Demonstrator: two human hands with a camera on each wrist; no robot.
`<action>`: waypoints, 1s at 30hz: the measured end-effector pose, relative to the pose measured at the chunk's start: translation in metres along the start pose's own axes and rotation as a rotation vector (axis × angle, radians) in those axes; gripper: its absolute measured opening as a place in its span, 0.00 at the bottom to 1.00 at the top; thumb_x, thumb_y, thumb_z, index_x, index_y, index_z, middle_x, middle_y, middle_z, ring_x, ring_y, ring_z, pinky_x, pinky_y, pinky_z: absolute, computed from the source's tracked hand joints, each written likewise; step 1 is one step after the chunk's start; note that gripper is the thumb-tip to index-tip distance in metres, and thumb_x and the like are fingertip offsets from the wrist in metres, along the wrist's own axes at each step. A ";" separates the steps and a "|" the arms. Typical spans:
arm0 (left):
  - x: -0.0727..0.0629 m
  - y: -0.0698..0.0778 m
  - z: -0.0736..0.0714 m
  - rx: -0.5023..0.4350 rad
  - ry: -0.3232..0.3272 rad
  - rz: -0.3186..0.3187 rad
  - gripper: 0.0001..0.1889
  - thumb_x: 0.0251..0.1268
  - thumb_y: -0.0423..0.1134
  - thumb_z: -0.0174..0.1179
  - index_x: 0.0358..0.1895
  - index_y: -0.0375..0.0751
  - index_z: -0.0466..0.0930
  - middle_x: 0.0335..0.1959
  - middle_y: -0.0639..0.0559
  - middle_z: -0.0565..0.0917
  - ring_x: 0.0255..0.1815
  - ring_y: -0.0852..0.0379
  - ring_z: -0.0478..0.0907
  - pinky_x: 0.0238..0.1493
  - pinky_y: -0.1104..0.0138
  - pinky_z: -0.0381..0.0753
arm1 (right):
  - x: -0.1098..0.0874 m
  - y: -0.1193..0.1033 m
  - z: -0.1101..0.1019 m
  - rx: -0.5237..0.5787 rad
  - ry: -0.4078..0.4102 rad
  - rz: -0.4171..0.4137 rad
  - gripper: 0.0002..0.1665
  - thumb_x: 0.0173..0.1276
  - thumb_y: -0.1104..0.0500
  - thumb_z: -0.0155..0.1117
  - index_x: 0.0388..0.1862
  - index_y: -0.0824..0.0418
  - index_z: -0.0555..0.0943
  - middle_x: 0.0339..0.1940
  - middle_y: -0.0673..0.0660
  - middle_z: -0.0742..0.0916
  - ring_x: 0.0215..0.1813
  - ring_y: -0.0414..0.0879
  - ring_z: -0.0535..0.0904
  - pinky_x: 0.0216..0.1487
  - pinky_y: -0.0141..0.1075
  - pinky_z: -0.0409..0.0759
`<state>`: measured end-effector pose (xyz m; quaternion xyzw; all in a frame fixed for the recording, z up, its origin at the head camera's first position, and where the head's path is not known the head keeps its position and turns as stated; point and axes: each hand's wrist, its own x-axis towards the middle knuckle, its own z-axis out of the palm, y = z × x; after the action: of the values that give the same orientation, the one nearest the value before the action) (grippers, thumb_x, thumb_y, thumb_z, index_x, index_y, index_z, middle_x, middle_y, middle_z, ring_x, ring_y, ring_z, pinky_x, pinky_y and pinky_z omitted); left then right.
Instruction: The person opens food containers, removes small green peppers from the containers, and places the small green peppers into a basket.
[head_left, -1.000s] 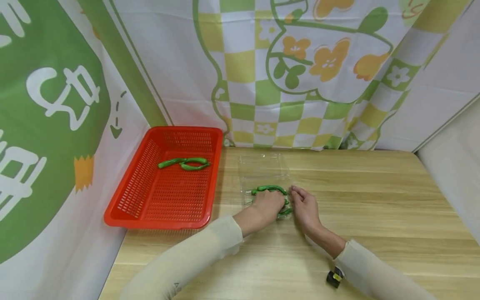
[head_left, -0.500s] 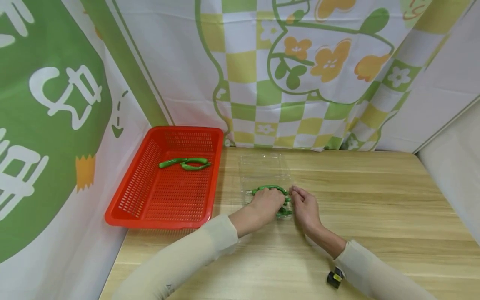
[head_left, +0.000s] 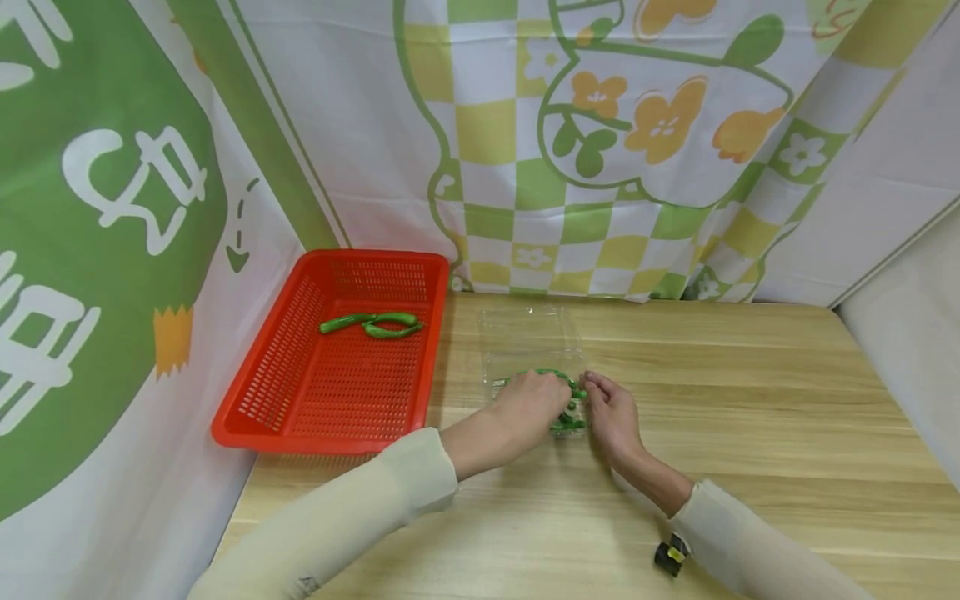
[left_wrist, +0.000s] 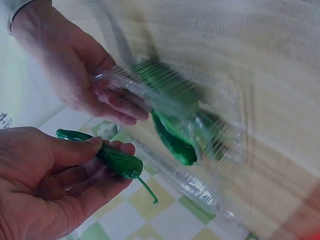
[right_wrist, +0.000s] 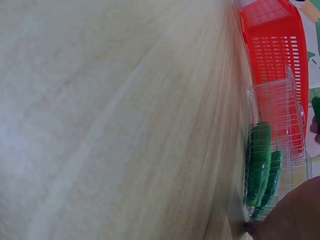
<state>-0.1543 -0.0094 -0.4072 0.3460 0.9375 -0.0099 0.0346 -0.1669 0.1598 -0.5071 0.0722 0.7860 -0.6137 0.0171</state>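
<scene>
My left hand (head_left: 525, 410) is over an open clear plastic box (head_left: 528, 329). Between its thumb and fingers it pinches a green chili pepper (left_wrist: 120, 161), whose thin stem points away from the palm in the left wrist view. Several more green peppers (right_wrist: 259, 160) lie inside the box, partly covered by the left hand in the head view. At the box's right side, my right hand (head_left: 615, 421) holds the wall with thumb and fingers. The box lid is folded back, away from me.
To the left stands a red perforated basket (head_left: 337, 400) with a few green peppers (head_left: 393, 331) in it. A small black object (head_left: 670, 556) with a yellow mark lies beside the right sleeve. Printed fabric (head_left: 487, 133) hangs behind the wooden table (head_left: 750, 400).
Over the box, my left hand has turned a little, its wrist and forearm swinging left. A pepper end now shows nearer the right fingers. My right hand stays at the box wall.
</scene>
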 end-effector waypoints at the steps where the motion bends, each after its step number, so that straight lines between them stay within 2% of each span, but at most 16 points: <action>1: -0.002 0.000 -0.002 0.009 0.002 0.006 0.04 0.72 0.28 0.66 0.42 0.41 0.87 0.37 0.52 0.87 0.35 0.59 0.86 0.34 0.72 0.86 | 0.000 0.000 0.000 -0.001 0.002 0.002 0.24 0.86 0.61 0.51 0.72 0.73 0.74 0.31 0.54 0.82 0.19 0.32 0.61 0.21 0.26 0.61; 2: -0.003 0.000 -0.005 0.013 0.003 0.009 0.04 0.72 0.28 0.66 0.43 0.41 0.87 0.37 0.52 0.87 0.34 0.59 0.86 0.34 0.72 0.86 | 0.001 0.000 -0.001 -0.001 0.002 0.005 0.24 0.86 0.62 0.51 0.73 0.73 0.74 0.29 0.55 0.80 0.20 0.32 0.61 0.21 0.26 0.61; 4: -0.005 0.000 -0.009 0.027 0.002 0.015 0.04 0.72 0.28 0.66 0.44 0.41 0.87 0.38 0.52 0.88 0.35 0.59 0.86 0.34 0.72 0.86 | 0.001 0.000 -0.001 -0.004 0.007 0.009 0.24 0.86 0.62 0.50 0.73 0.73 0.74 0.32 0.59 0.82 0.21 0.33 0.61 0.22 0.26 0.61; 6: -0.007 0.000 -0.013 0.037 -0.002 0.010 0.05 0.71 0.28 0.67 0.44 0.41 0.87 0.39 0.51 0.88 0.35 0.58 0.86 0.34 0.71 0.86 | 0.001 0.000 -0.002 -0.001 0.013 0.011 0.24 0.86 0.62 0.50 0.73 0.74 0.74 0.43 0.66 0.87 0.24 0.34 0.63 0.24 0.25 0.63; 8: -0.009 -0.001 -0.018 0.021 -0.015 -0.004 0.06 0.70 0.27 0.67 0.44 0.41 0.86 0.39 0.50 0.88 0.36 0.56 0.87 0.34 0.70 0.87 | 0.001 0.000 -0.002 0.005 0.016 0.013 0.24 0.86 0.63 0.50 0.73 0.74 0.73 0.55 0.71 0.86 0.28 0.34 0.67 0.28 0.23 0.67; 11: -0.013 -0.003 -0.023 0.009 -0.025 -0.033 0.06 0.69 0.27 0.68 0.43 0.42 0.86 0.39 0.49 0.89 0.37 0.52 0.88 0.33 0.66 0.88 | 0.001 0.001 -0.002 0.002 0.017 0.011 0.24 0.85 0.63 0.51 0.72 0.75 0.73 0.67 0.72 0.83 0.31 0.35 0.69 0.32 0.22 0.70; 12: -0.015 -0.005 -0.025 0.011 -0.021 -0.037 0.06 0.69 0.27 0.68 0.42 0.42 0.86 0.38 0.49 0.89 0.37 0.51 0.88 0.33 0.66 0.88 | 0.001 0.001 -0.001 -0.003 0.016 0.013 0.24 0.85 0.63 0.51 0.72 0.75 0.74 0.67 0.71 0.83 0.31 0.36 0.70 0.32 0.22 0.70; 15: -0.019 -0.010 -0.028 0.038 0.010 -0.040 0.06 0.66 0.27 0.70 0.40 0.42 0.87 0.36 0.50 0.89 0.36 0.51 0.88 0.33 0.64 0.88 | 0.002 0.001 -0.001 -0.024 0.013 0.014 0.24 0.86 0.62 0.51 0.73 0.74 0.74 0.68 0.70 0.83 0.41 0.39 0.79 0.38 0.19 0.74; 17: -0.022 -0.015 -0.030 0.060 0.041 -0.036 0.07 0.64 0.26 0.70 0.39 0.42 0.88 0.35 0.50 0.89 0.35 0.51 0.88 0.33 0.63 0.88 | 0.002 0.001 -0.001 -0.034 0.012 0.017 0.24 0.86 0.62 0.50 0.73 0.73 0.74 0.70 0.68 0.81 0.56 0.46 0.83 0.51 0.21 0.79; 19: -0.025 -0.021 -0.032 0.061 0.060 -0.040 0.08 0.62 0.24 0.69 0.37 0.42 0.87 0.33 0.51 0.88 0.34 0.51 0.88 0.32 0.62 0.88 | 0.002 0.001 -0.001 -0.033 0.011 0.013 0.24 0.86 0.62 0.50 0.73 0.74 0.73 0.71 0.68 0.80 0.72 0.52 0.77 0.65 0.28 0.77; 20: -0.026 -0.024 -0.034 0.048 0.063 -0.048 0.09 0.62 0.23 0.68 0.36 0.42 0.86 0.33 0.51 0.88 0.34 0.50 0.88 0.31 0.61 0.88 | 0.002 0.001 -0.001 -0.030 0.009 0.011 0.24 0.86 0.62 0.50 0.73 0.74 0.73 0.72 0.68 0.80 0.74 0.54 0.75 0.68 0.32 0.76; 23: -0.030 -0.034 -0.038 0.021 0.060 -0.076 0.12 0.60 0.20 0.65 0.32 0.42 0.85 0.30 0.50 0.87 0.33 0.49 0.87 0.29 0.60 0.87 | 0.002 0.001 -0.001 -0.031 0.005 0.008 0.24 0.86 0.63 0.50 0.73 0.75 0.73 0.72 0.68 0.80 0.77 0.57 0.73 0.72 0.42 0.73; 25: -0.034 -0.041 -0.041 -0.002 0.050 -0.098 0.12 0.60 0.18 0.65 0.33 0.41 0.85 0.31 0.49 0.87 0.33 0.48 0.87 0.29 0.59 0.87 | 0.003 0.001 -0.001 -0.031 0.005 0.009 0.24 0.86 0.63 0.50 0.73 0.75 0.73 0.71 0.68 0.80 0.76 0.57 0.74 0.72 0.42 0.73; 30: -0.046 -0.061 -0.047 -0.024 0.083 -0.131 0.11 0.59 0.17 0.63 0.34 0.36 0.83 0.33 0.44 0.87 0.35 0.43 0.87 0.29 0.54 0.88 | 0.003 0.002 0.000 -0.022 0.004 0.012 0.24 0.86 0.63 0.50 0.73 0.75 0.73 0.71 0.68 0.80 0.76 0.56 0.75 0.64 0.26 0.76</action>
<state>-0.1619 -0.0838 -0.3573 0.2838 0.9588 0.0135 -0.0006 -0.1696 0.1601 -0.5096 0.0777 0.7923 -0.6049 0.0199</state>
